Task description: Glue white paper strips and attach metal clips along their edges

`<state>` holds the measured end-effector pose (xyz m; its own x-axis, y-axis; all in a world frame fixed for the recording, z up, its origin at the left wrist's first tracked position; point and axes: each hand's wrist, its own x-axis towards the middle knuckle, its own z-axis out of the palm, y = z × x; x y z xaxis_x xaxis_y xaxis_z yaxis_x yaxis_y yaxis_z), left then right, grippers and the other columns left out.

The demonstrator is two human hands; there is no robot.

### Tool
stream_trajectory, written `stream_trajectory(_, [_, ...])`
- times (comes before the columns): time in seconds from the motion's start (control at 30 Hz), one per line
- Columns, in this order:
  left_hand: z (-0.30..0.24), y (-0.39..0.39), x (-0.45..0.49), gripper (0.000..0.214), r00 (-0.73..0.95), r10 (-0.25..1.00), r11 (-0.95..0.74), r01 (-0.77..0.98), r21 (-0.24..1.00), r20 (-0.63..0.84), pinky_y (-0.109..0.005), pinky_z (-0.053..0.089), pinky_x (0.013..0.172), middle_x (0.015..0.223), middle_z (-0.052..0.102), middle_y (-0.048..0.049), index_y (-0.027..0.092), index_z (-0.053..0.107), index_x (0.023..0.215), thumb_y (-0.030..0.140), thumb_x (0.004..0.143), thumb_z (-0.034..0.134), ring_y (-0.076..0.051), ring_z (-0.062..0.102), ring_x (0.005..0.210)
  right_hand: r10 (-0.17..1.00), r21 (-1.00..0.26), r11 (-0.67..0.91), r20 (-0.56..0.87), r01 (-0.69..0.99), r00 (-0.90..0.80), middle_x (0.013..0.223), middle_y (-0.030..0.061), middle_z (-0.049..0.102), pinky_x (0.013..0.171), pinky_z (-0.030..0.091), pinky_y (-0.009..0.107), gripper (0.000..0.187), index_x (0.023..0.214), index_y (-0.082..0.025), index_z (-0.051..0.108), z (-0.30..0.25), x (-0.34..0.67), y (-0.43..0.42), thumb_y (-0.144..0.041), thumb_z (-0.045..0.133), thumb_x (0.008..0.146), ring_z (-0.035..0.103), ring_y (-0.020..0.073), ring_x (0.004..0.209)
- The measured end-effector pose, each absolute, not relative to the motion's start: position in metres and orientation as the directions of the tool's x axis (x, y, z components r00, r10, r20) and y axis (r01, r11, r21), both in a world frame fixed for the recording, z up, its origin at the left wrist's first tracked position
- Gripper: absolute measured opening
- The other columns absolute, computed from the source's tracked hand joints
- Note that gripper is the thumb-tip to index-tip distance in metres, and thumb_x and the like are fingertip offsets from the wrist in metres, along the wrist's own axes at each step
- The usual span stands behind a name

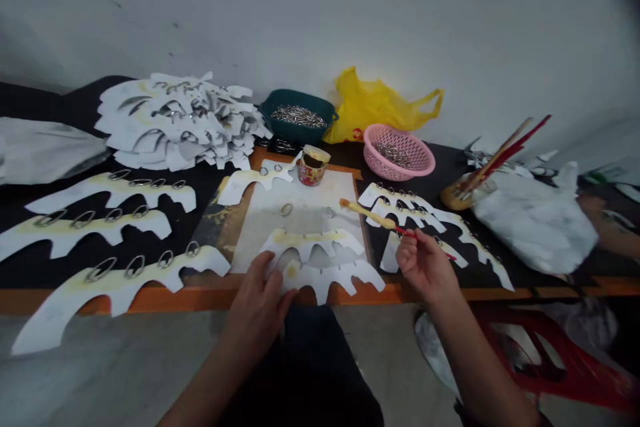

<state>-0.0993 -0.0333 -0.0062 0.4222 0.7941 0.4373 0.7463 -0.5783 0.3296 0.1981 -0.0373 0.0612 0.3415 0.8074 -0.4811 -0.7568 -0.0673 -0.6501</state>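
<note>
My right hand (425, 263) is closed around the red handle of a glue brush (373, 215), whose pale bristle end points left over the work sheet. My left hand (260, 303) lies with fingers pressed on a white scalloped cut-out piece (325, 273) at the table's front edge. That piece shows yellow glue along its upper band. Two loose metal rings (286, 209) rest on the white work sheet (345, 190) just behind it. A small open glue tin (312, 168) stands at the sheet's far edge.
Finished white pieces with rings (107, 271) lie in rows at the left, and a big heap (180, 120) behind them. A green tub (299, 115) and a pink basket (399, 152) hold metal rings. More brushes (493, 163), a yellow bag (375, 103) and white plastic (535, 213) lie at the right.
</note>
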Motion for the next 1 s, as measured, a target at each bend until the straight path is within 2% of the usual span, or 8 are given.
stream_trajectory(0.17, [-0.006, -0.033, -0.099, 0.013, 0.43, 0.796, -0.579, 0.747, 0.328, 0.426, -0.046, 0.054, 0.081, 0.122, 0.041, -0.0189, 0.017, 0.044, 0.087, 0.03, 0.087, 0.046, -0.031, 0.052, 0.11, 0.727, -0.782, -0.113, -0.486, -0.613, 0.486, 0.051, -0.0033, 0.056, 0.044, 0.051, 0.017, 0.013, 0.066, -0.016, 0.062, 0.043, 0.204, -0.053, -0.024, 0.071, 0.067, 0.052, 0.006, 0.042])
stream_trajectory(0.43, [-0.002, -0.033, -0.098, 0.012, 0.424, 0.809, -0.562, 0.761, 0.325, 0.407, -0.046, 0.054, 0.082, 0.124, 0.04, -0.0178, 0.018, 0.045, 0.087, 0.03, 0.086, 0.047, -0.03, 0.051, 0.11, 0.805, -0.911, -0.111, -0.317, -0.398, 0.501, 0.057, -0.0012, 0.06, 0.054, 0.055, 0.023, 0.024, 0.073, -0.015, 0.066, 0.035, 0.192, -0.056, -0.036, 0.076, 0.066, 0.058, 0.0098, 0.051])
stream_trajectory(0.6, [0.0, -0.031, -0.097, 0.011, 0.426, 0.811, -0.563, 0.754, 0.338, 0.4, -0.045, 0.052, 0.084, 0.122, 0.043, -0.0157, 0.019, 0.047, 0.085, 0.03, 0.085, 0.048, -0.029, 0.051, 0.109, 0.892, -0.961, -0.114, -0.21, -0.25, 0.399, 0.067, 0.0003, 0.065, 0.068, 0.054, 0.028, 0.023, 0.081, -0.018, 0.067, 0.036, 0.204, -0.067, -0.038, 0.072, 0.071, 0.063, 0.0131, 0.063])
stream_trajectory(0.83, [-0.001, -0.031, -0.095, 0.015, 0.445, 0.792, -0.584, 0.751, 0.306, 0.418, -0.049, 0.052, 0.082, 0.119, 0.046, -0.0166, 0.018, 0.048, 0.09, 0.032, 0.087, 0.044, -0.03, 0.052, 0.107, 0.936, -0.971, -0.203, -0.154, 0.127, 0.316, 0.079, 0.0042, 0.07, 0.08, 0.051, 0.034, 0.024, 0.089, -0.02, 0.067, 0.044, 0.234, -0.08, -0.039, 0.068, 0.074, 0.066, 0.0192, 0.079])
stream_trajectory(0.93, [0.0, -0.031, -0.095, 0.013, 0.447, 0.792, -0.586, 0.749, 0.311, 0.415, -0.051, 0.053, 0.08, 0.118, 0.047, -0.0176, 0.018, 0.049, 0.088, 0.03, 0.087, 0.043, -0.031, 0.052, 0.107, 0.96, -0.951, -0.183, -0.118, 0.248, 0.255, 0.079, 0.0039, 0.07, 0.08, 0.05, 0.032, 0.022, 0.089, -0.02, 0.069, 0.051, 0.243, -0.083, -0.037, 0.067, 0.075, 0.065, 0.0183, 0.079])
stream_trajectory(1.0, [0.001, -0.03, -0.095, 0.012, 0.453, 0.788, -0.59, 0.749, 0.3, 0.417, -0.051, 0.053, 0.08, 0.117, 0.047, -0.0181, 0.018, 0.049, 0.087, 0.029, 0.087, 0.043, -0.031, 0.052, 0.106, 0.965, -0.954, -0.176, -0.118, 0.242, 0.236, 0.076, 0.0031, 0.069, 0.076, 0.05, 0.03, 0.02, 0.089, -0.02, 0.069, 0.052, 0.244, -0.085, -0.036, 0.066, 0.076, 0.064, 0.0169, 0.074])
